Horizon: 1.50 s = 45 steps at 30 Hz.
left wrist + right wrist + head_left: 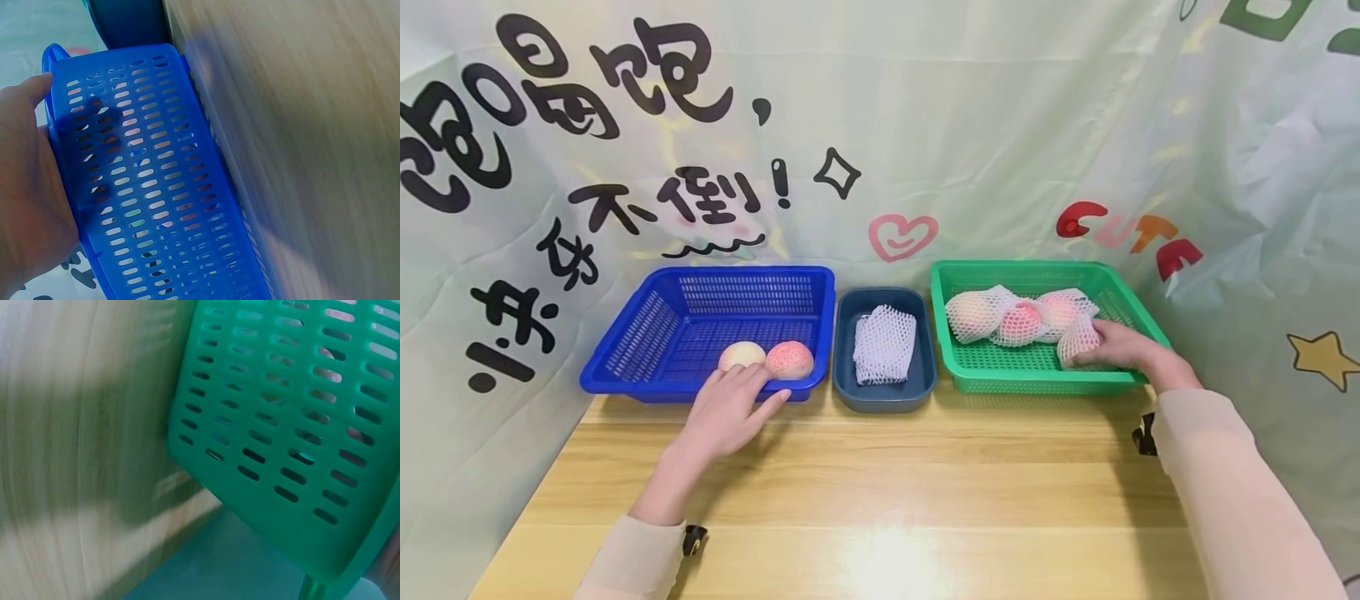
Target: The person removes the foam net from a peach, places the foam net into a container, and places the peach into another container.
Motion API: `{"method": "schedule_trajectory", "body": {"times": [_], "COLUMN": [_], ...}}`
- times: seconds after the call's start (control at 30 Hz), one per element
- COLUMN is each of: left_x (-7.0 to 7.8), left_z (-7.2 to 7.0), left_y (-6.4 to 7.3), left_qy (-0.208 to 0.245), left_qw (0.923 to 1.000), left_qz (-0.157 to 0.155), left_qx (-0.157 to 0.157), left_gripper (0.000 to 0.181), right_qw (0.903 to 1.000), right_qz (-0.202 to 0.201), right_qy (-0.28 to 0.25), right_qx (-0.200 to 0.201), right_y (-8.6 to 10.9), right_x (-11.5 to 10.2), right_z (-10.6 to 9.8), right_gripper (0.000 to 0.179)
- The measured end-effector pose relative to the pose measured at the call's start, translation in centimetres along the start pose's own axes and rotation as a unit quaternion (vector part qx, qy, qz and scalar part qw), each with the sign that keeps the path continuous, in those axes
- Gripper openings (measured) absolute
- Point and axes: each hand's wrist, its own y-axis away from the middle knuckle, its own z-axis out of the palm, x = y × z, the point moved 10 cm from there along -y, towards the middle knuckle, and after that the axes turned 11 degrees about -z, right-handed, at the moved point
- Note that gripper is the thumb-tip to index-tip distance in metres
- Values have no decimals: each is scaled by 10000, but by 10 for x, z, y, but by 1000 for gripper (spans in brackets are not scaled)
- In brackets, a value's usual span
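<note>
In the head view my left hand [726, 410] reaches over the front rim of the blue basket [707, 387]. Its fingertips are at a pale yellow peach [742, 353], and its thumb is spread away to the right. Beside that peach lies a bare pink-red peach [790, 360]. The left wrist view shows the left thumb [39, 87] at the rim; the fingertips are hidden. My right hand [1123, 348] grips a peach in a white foam net [1078, 340] inside the green basket [1037, 382]. Three more netted peaches [976, 317] sit next to it.
Between the baskets stands a small dark blue bin [885, 398] holding white foam nets [885, 346]. All three containers rest at the back of a wooden table [895, 475]. A printed cloth [985, 125] with writing and drawings hangs behind them.
</note>
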Motion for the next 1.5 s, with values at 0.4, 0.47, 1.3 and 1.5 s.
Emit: {"method": "schedule_trajectory", "body": {"times": [0.4,0.47,1.3,1.5], "left_x": [-1,-1,-1,0], "left_z": [-4,-4,-1,1], "left_y": [-2,-2,-1,0], "left_qy": [31,35,-77,-80], "left_qw": [10000,10000,9999,9998], "left_qz": [8,1,-145,-177], "left_qx": [53,64,-42,-17], "left_gripper": [44,44,51,50], "right_qw": [9983,9978,9596,9450], "right_qz": [-211,-206,-607,-868], "right_qy": [224,209,-144,-185], "right_qx": [503,588,2745,3147], "right_y": [-4,-4,41,52], "right_x": [-10,-10,-65,-96], "right_z": [-13,-15,-48,-51], "right_gripper": [64,65,70,64]}}
